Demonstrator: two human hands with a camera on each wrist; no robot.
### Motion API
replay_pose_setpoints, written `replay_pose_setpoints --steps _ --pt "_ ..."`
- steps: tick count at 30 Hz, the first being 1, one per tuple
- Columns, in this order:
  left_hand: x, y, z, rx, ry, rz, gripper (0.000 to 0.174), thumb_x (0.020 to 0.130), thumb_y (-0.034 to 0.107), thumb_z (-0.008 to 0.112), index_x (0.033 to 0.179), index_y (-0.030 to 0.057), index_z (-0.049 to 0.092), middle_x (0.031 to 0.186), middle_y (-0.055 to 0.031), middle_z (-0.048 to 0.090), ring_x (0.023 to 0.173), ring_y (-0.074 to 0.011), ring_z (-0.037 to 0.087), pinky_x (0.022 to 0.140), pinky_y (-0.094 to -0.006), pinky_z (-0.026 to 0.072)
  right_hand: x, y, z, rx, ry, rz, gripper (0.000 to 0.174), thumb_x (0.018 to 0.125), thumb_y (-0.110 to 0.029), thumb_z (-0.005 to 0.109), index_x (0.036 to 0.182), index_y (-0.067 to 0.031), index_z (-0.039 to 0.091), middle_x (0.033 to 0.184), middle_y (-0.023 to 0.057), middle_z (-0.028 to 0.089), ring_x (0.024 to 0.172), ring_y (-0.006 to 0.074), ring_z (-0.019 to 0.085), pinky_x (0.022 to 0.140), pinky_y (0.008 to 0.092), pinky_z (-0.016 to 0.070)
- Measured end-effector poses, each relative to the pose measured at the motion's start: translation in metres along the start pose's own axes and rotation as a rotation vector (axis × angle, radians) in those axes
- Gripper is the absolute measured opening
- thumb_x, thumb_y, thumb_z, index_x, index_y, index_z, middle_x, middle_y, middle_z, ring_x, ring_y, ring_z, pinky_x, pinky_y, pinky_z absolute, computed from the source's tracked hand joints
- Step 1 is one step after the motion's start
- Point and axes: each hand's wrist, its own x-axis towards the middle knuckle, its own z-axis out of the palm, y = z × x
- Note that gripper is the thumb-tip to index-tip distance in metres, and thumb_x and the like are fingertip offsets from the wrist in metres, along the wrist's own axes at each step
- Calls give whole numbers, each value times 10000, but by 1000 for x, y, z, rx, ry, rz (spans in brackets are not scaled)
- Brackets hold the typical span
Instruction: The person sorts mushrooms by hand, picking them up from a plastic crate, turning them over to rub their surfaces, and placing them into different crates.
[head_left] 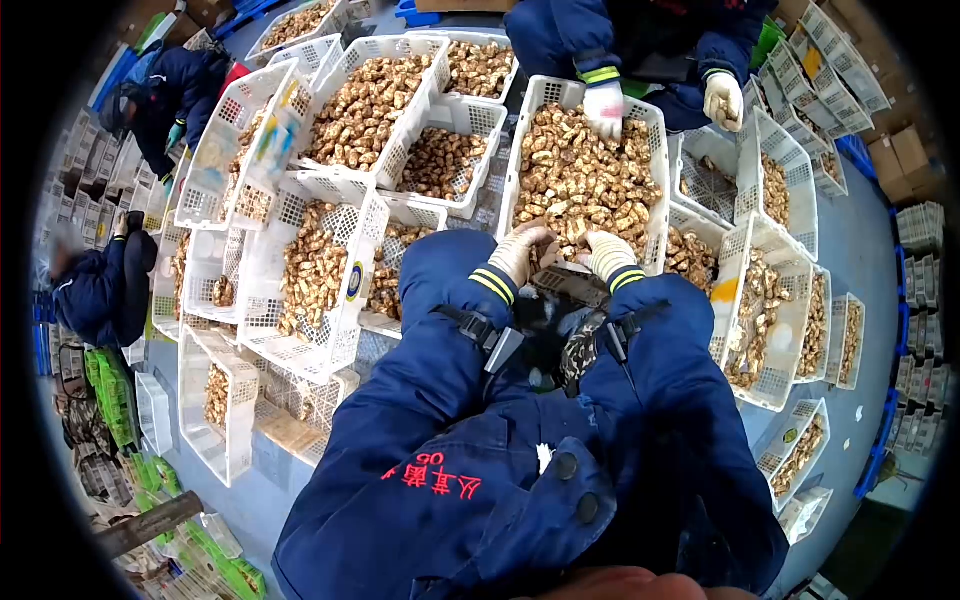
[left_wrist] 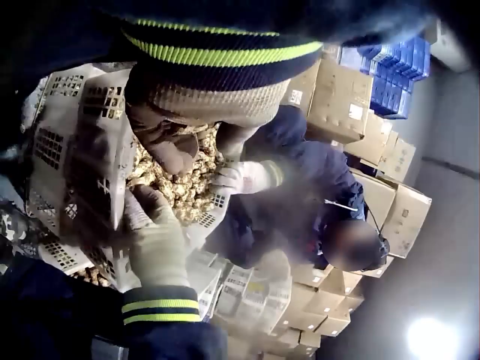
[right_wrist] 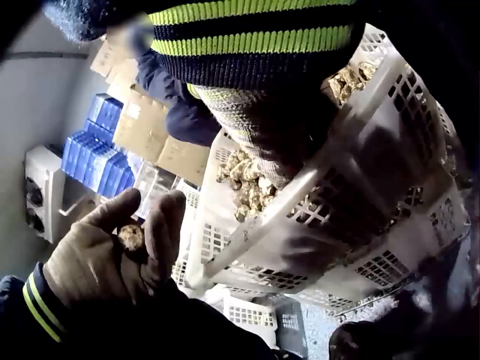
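1. Head view: the left hand (head_left: pixel 522 252) and right hand (head_left: pixel 608 255) lie near each other at the near rim of a white crate (head_left: pixel 517 165) heaped with brown pieces (head_left: pixel 580 180).
2. Right wrist view: the left hand's thumb and fingers curl round one piece (right_wrist: pixel 131 237). The right hand's fingertips are hidden; whether it grips cannot be told.
3. Handling: a light hold probably suits such lumpy pieces; working over the crate, clear of the worker's glove (head_left: pixel 604 110), should catch drops.
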Motion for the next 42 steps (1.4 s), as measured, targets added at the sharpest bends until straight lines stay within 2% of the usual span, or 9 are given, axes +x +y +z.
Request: replay_pose_setpoints --steps 10,16,23,27,31,34,35,39,42 --pt "-1 0 0 -95 -7 -34 359 844 115 605 1192 104 514 1014 -79 611 935 -232 604 807 -391 509 12 8 -8 246 98 196 567 763 -157 646 1296 -90 467 1112 190 622 1025 323 603 884 387 484" --pt "12 -5 -6 -188 -84 -83 292 827 202 641 1101 161 550 926 -43 570 966 -246 549 848 -458 467 21 39 9 854 381 -17 461 783 -88 589 1235 -32 521 996 149 673 896 247 645 802 320 504" --pt "8 -5 0 28 -68 157 313 853 178 623 1141 96 532 1023 -92 583 930 -255 587 819 -398 496 9 -6 -9 62 -81 146 622 736 -460 646 1197 -49 566 1070 225 625 1011 362 597 891 409 468" --pt "10 -4 1 -142 34 -6 279 860 172 612 1122 111 537 999 -87 587 910 -240 592 807 -395 501 9 -16 -9 -1 -60 169 560 737 -357 688 1182 -41 563 1056 218 630 1000 353 601 864 420 478" --pt "9 -4 0 -152 60 12 244 847 171 629 1077 124 559 955 -57 592 904 -225 571 814 -432 480 18 6 6 295 18 166 540 732 -355 689 1150 -30 582 1086 162 642 1011 302 608 868 358 482" --pt "23 -8 -17 -251 17 -91 234 841 170 642 1059 122 571 937 -40 583 900 -225 563 820 -441 470 16 1 8 1037 44 -168 471 799 -302 669 1158 -12 577 1016 119 667 912 211 636 810 309 493" --pt "24 -5 -9 -299 106 -123 223 843 168 642 1049 115 575 910 -36 585 891 -231 562 835 -448 460 -5 -13 -20 1207 -143 -25 431 843 -296 638 1166 -18 576 1008 99 665 896 199 627 787 303 494" --pt "7 7 4 -335 68 -107 233 855 170 620 1063 78 570 898 -64 609 855 -221 593 787 -392 509 23 -2 15 521 308 -135 326 860 -270 568 1138 -105 607 1002 182 653 961 341 616 844 383 481" --pt "9 4 -2 -284 19 -36 238 866 168 599 1074 58 567 899 -66 606 837 -211 604 773 -365 526 34 -8 25 340 239 -245 367 861 -201 532 1222 -138 551 1109 202 607 1032 372 573 894 415 456"
